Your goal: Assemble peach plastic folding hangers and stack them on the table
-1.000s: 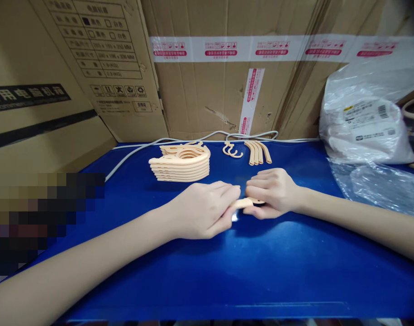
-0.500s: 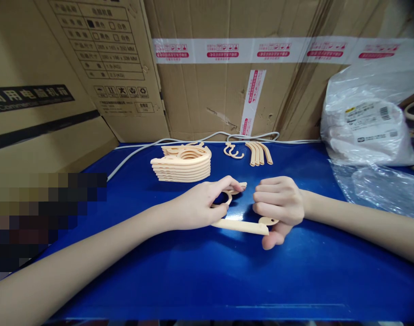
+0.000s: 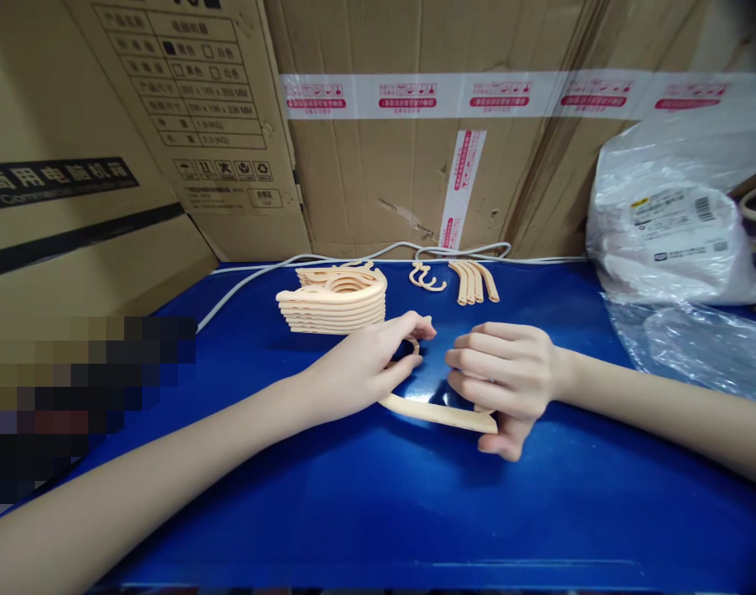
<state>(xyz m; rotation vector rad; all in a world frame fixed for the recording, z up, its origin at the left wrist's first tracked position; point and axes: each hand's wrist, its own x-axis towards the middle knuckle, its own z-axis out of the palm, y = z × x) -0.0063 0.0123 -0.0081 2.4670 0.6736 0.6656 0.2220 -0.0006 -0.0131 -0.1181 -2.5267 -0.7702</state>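
My left hand (image 3: 378,359) is closed around the middle of a cream plastic hanger (image 3: 439,413), thumb and fingers curled at a ring-shaped part. One long arm of the hanger runs rightward, low over the blue table. At that arm's far end, my right hand (image 3: 505,376) is closed with its fingers bent over and its thumb underneath. A small cream part peeks out between the right fingers and the arm, mostly hidden. Behind my left hand lies a neat stack of folded cream hangers (image 3: 331,310). Loose hooks (image 3: 428,279) and several curved arm pieces (image 3: 473,283) lie farther back.
Cardboard boxes (image 3: 378,182) wall off the back and left of the blue table (image 3: 365,512). A white cable (image 3: 247,285) runs along the back edge. At the right sits a clear plastic bag (image 3: 681,240) with white contents, its loose film spreading over the tabletop.
The right fingers have shifted slightly left, covering more of the small rounded part. The left fingertips have drawn back a little, and the cream end beyond them is out of sight.
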